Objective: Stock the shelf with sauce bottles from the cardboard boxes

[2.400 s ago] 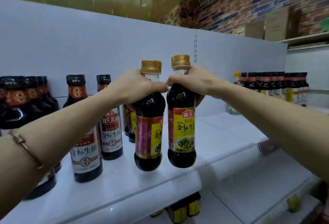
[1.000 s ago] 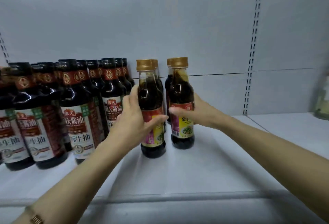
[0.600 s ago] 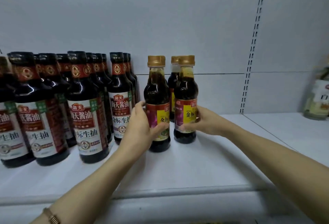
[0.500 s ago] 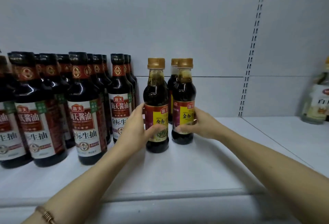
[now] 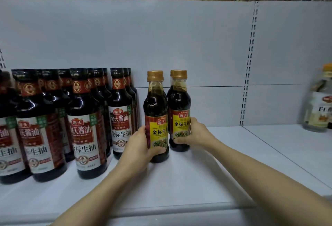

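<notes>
Her left hand (image 5: 138, 146) wrapped fingers around one gold-capped bottle (image 5: 156, 118) standing on the shelf (image 5: 179, 186); her right hand (image 5: 195, 133) gripped its neighbour (image 5: 179, 110) just beside.

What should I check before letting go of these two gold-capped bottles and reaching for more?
1. Left bottle base on the shelf: ok, looks seated.
2. Right bottle base on the shelf: ok.
3. Both upright: ok.
4. Labels facing front: ok, yellow panels face out.
5. Left hand and right hand released: not ok, each grips its bottle.
6. Right bottle in line with the gold-capped bottle behind it: ok, only a sliver of that cap shows.
7. Gap to the black-capped bottles: ok, small gap.
</notes>
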Demonstrator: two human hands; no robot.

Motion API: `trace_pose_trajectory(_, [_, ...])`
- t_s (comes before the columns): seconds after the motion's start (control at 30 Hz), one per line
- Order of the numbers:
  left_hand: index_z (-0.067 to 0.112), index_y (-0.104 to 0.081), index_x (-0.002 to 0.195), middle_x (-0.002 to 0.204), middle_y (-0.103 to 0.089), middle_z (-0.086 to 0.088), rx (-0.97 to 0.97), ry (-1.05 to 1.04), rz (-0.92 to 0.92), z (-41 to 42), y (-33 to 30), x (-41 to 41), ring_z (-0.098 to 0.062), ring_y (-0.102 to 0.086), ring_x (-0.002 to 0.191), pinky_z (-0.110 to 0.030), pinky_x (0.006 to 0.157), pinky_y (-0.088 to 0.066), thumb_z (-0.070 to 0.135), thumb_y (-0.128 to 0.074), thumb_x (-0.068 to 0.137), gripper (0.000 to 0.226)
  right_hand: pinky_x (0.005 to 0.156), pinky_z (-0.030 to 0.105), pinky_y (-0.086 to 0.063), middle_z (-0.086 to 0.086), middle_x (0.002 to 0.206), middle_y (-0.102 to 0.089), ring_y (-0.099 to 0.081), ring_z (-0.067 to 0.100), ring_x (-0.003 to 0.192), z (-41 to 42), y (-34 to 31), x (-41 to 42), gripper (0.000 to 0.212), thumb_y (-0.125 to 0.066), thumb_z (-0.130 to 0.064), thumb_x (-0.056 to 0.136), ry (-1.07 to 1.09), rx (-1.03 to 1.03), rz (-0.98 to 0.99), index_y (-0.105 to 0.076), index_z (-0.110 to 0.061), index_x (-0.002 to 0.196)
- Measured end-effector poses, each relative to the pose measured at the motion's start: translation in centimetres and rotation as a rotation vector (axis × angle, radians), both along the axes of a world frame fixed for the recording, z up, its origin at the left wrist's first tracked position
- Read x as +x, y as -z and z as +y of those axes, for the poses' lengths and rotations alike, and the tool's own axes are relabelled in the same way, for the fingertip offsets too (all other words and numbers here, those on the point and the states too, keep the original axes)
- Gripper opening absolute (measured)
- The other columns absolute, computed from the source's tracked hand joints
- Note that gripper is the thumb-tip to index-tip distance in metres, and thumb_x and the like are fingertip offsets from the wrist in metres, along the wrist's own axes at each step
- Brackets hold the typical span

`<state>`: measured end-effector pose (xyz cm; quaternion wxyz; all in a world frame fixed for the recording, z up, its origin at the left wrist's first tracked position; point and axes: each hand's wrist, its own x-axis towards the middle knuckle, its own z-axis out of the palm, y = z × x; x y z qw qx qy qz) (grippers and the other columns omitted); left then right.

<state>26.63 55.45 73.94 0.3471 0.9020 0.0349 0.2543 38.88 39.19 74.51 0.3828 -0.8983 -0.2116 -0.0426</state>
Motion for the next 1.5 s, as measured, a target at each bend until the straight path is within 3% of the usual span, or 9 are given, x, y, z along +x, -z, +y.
trace_pose_trajectory(0.1, [0.019,-0.047,0.127,0.1,-0.052,0.016,0.015,0.014,0.001,0.2,0.0,0.5,-0.003,-0.051,0.088,-0.008,0.069,-0.037,0.023,-0.081,0.074,0.063,0.093,0.04,-0.051,0.004,0.12,-0.061,-0.06,0.024,0.109,0.2,0.3,0.6,0.073,-0.087,-0.033,0.068,0.012,0.005,-0.027,-0.044,-0.015,0.125])
trace_pose_trajectory(0.23, [0.02,-0.046,0.129,0.103,-0.056,0.018,0.005,0.057,-0.014,0.2,0.3,0.6,-0.001,-0.053,0.092,-0.004,0.072,-0.039,0.021,-0.079,0.077,0.061,0.091,0.039,-0.051,0.005,0.12,-0.06,-0.059,0.025,0.109,0.6,0.2,1.2,0.071,-0.085,-0.037,0.07,0.034,-0.017,-0.058,-0.044,-0.014,0.123])
trace_pose_trajectory(0.37, [0.021,-0.039,0.136,0.124,-0.062,0.007,-0.014,0.072,-0.005,0.5,0.6,1.0,-0.01,-0.059,0.111,-0.022,0.092,-0.046,0.021,-0.076,0.081,0.066,0.083,0.034,-0.05,0.004,0.117,-0.061,-0.06,0.024,0.106,0.7,0.3,1.1,0.071,-0.084,-0.039,0.071,0.04,-0.037,-0.09,-0.043,-0.013,0.123])
trace_pose_trajectory(0.53, [0.022,-0.035,0.138,0.125,-0.063,0.001,-0.011,0.076,0.056,0.8,0.5,1.8,-0.016,-0.06,0.115,-0.035,0.1,-0.047,0.019,-0.073,0.084,0.066,0.085,0.041,-0.052,0.005,0.118,-0.059,-0.06,0.027,0.107,1.3,0.7,0.9,0.072,-0.082,-0.044,0.072,0.084,-0.051,-0.139,-0.043,-0.011,0.123])
trace_pose_trajectory(1.03, [0.024,-0.03,0.144,0.128,-0.06,0.007,-0.007,0.186,0.07,2.0,0.4,2.3,-0.008,-0.057,0.114,-0.03,0.104,-0.045,0.016,-0.069,0.087,0.069,0.087,0.036,-0.049,0.005,0.121,-0.062,-0.059,0.028,0.111,1.3,0.9,2.5,0.071,-0.082,-0.041,0.073,0.056,-0.011,-0.125,-0.045,-0.013,0.126])
trace_pose_trajectory(1.17, [0.024,-0.021,0.148,0.125,-0.053,0.015,-0.036,0.171,0.056,1.7,0.6,1.8,-0.004,-0.051,0.12,-0.028,0.105,-0.042,0.016,-0.069,0.087,0.079,0.09,0.038,-0.049,0.006,0.121,-0.062,-0.058,0.027,0.111,1.3,1.4,2.2,0.067,-0.08,-0.04,0.076,0.066,0.01,-0.126,-0.046,-0.012,0.126])
trace_pose_trajectory(1.3, [0.015,-0.018,0.149,0.14,-0.05,0.001,-0.014,0.141,0.063,1.6,0.6,1.7,-0.011,-0.048,0.127,-0.019,0.099,-0.039,0.016,-0.069,0.087,0.08,0.093,0.041,-0.049,0.009,0.122,-0.061,-0.057,0.03,0.113,1.5,1.4,1.7,0.066,-0.078,-0.039,0.079,0.093,0.027,-0.109,-0.044,-0.011,0.128])
trace_pose_trajectory(1.43, [0.022,-0.028,0.142,0.135,-0.056,-0.001,-0.006,0.127,0.081,1.7,0.7,1.5,-0.019,-0.055,0.123,-0.037,0.104,-0.044,0.021,-0.068,0.088,0.066,0.089,0.036,-0.048,0.01,0.124,-0.06,-0.056,0.029,0.113,1.6,1.2,0.4,0.058,-0.072,-0.04,0.085,0.092,-0.029,-0.062,-0.044,-0.01,0.126])
trace_pose_trajectory(1.5, [0.022,-0.033,0.14,0.132,-0.058,-0.003,0.049,0.096,0.133,1.6,0.9,1.4,-0.02,-0.056,0.119,-0.038,0.102,-0.045,0.028,-0.064,0.091,0.058,0.088,0.034,-0.046,0.011,0.128,-0.058,-0.055,0.029,0.116,1.2,1.0,-1.4,0.054,-0.064,-0.042,0.091,0.1,-0.04,-0.028,-0.044,-0.008,0.127])
